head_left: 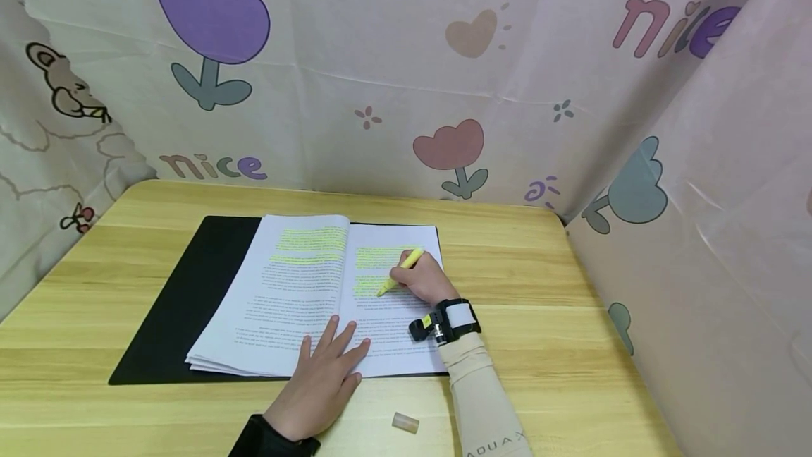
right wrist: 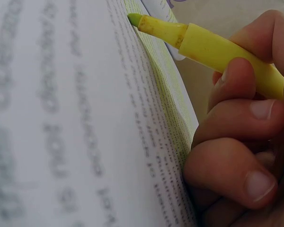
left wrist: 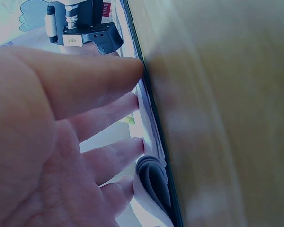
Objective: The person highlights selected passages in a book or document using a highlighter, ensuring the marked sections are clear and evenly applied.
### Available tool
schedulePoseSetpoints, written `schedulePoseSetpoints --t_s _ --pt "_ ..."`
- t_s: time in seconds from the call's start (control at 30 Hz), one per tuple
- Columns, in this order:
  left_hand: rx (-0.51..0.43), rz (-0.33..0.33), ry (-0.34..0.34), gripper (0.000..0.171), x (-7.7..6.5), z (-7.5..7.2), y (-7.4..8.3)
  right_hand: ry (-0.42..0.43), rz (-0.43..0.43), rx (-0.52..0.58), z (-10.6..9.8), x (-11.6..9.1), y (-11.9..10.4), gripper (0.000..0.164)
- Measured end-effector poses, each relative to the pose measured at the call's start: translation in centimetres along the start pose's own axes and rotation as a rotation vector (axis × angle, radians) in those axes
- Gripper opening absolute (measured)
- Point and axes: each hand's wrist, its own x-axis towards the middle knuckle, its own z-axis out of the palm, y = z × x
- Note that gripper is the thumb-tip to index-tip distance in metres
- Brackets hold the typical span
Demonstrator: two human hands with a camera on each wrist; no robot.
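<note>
An open book (head_left: 292, 302) of printed pages lies on the desk, with yellow-marked lines on the upper part of both pages. My right hand (head_left: 426, 279) pinches a yellow highlighter (head_left: 401, 272) over the right page, its tip at the lowest marked lines. In the right wrist view the green-yellow tip of the highlighter (right wrist: 227, 56) stands close to the page, and the fingers curl around its barrel. Fingers spread, my left hand (head_left: 320, 386) rests across the book's lower edge near the spine. The left wrist view shows its fingertips along the page edges, beside a curled fold of pages (left wrist: 154, 182).
Under the book lies a black mat or cover (head_left: 184, 302) that sticks out to the left. A small translucent cap (head_left: 405, 422) lies on the wooden desk (head_left: 526, 288) in front of the book. Patterned cloth (head_left: 355, 34) hangs behind and at both sides.
</note>
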Motion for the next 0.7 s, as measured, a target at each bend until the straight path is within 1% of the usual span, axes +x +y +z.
schedulePoseSetpoints --t_s 0.27,0.7 --pt "0.003 0.002 0.013 0.042 0.04 0.19 -0.10 0.006 -0.018 0.005 -0.18 0.05 0.19 0.017" --pt "-0.001 -0.003 -0.005 0.042 0.02 -0.02 0.04 0.019 0.012 -0.015 -0.50 -0.05 0.23 0.017"
